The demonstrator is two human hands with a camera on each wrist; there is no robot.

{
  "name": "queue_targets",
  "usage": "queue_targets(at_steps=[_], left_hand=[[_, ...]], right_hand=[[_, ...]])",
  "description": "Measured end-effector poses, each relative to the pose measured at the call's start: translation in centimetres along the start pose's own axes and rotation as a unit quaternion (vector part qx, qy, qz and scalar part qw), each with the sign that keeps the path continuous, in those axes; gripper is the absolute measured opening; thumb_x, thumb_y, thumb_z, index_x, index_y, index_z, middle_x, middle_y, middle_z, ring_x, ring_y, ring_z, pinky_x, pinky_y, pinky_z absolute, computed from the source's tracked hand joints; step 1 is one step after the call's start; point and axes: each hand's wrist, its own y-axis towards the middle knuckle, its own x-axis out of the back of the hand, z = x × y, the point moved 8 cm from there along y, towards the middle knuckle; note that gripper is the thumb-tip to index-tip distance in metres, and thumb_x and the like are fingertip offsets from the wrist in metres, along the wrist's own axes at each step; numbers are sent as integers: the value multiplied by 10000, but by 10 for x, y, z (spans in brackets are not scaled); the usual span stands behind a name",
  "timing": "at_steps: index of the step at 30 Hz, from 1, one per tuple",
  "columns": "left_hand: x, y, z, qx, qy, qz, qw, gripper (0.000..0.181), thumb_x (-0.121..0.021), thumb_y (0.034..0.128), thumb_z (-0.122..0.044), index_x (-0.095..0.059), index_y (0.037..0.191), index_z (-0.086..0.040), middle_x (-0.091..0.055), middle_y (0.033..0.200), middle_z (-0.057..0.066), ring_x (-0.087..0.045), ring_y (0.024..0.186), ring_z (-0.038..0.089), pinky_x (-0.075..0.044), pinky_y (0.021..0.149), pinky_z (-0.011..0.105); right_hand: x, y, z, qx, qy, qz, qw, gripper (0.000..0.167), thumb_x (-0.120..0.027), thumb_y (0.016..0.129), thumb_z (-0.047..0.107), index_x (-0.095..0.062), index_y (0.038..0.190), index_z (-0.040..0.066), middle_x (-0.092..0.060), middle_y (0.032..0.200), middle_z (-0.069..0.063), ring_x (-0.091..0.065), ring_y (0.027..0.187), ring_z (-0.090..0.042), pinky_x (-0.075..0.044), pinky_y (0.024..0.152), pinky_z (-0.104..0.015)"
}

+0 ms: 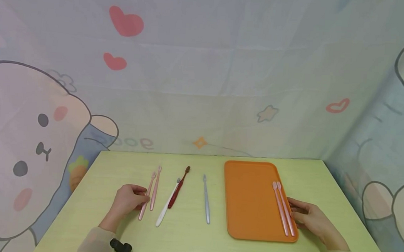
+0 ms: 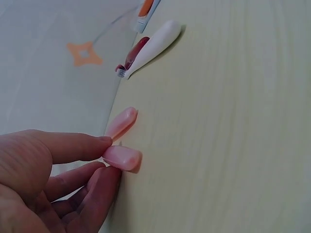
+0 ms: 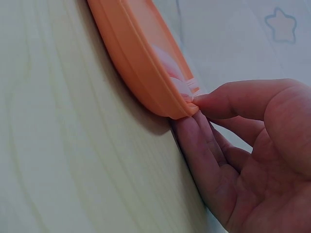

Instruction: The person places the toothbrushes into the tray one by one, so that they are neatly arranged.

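Observation:
At the table's left, my left hand [image 1: 128,200] pinches a pink toothbrush [image 1: 142,212] between thumb and fingers; in the left wrist view its handle [image 2: 125,158] shows beyond the fingertips. A second pink toothbrush [image 1: 154,194] lies just to the right of it. My right hand [image 1: 312,220] grips the right rim of the orange tray [image 1: 249,206], thumb on the edge and fingers below, as the right wrist view shows of the tray wall [image 3: 131,63]. Two pink toothbrushes [image 1: 280,208] lie side by side in the tray near that hand.
Between the left hand and the tray, a white toothbrush [image 1: 164,210] lies against a dark red one [image 1: 178,190], and a light blue toothbrush [image 1: 206,203] lies apart from them. Behind the table [image 1: 194,245] hangs a printed cloth [image 1: 205,72].

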Motion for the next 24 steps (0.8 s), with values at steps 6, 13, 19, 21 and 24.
queue_targets(at_steps=[6,13,19,21,24], left_hand=[[-2,3,2,-22,191,-6,9998,274,-818,856,-5,-741,1089,117,-746,892,140,-725,659,193,-640,580,345],[-1,2,0,-86,287,13,9995,262,-787,846,6,-743,1078,121,-748,840,109,-715,630,195,-628,554,344],[0,2,0,-53,355,-32,9994,258,-783,828,9,-757,1066,105,-749,815,106,-702,611,185,-617,539,330],[0,3,1,-6,371,-52,9993,252,-781,822,10,-763,1060,93,-748,808,104,-700,608,180,-614,537,323],[0,5,3,19,366,-67,9993,254,-774,812,12,-769,1053,88,-749,803,99,-700,606,179,-615,535,325]], right_hand=[[0,0,1,-52,-42,-31,10000,662,-651,1056,101,-349,1613,-90,-622,1421,-249,-665,1106,-130,-640,830,-376],[1,0,2,-45,-34,-8,10000,665,-648,1059,104,-341,1616,-90,-635,1396,-231,-664,1094,-121,-639,831,-370],[1,0,-1,-62,10,17,10000,669,-647,1065,112,-332,1622,-84,-633,1399,-228,-668,1102,-124,-639,844,-373],[1,0,-1,-61,-9,20,10000,671,-647,1067,117,-329,1622,-87,-631,1401,-230,-665,1105,-123,-639,846,-375],[1,1,-2,-85,-12,-2,10000,671,-653,1065,120,-337,1621,-83,-629,1401,-230,-665,1106,-122,-640,846,-379]])
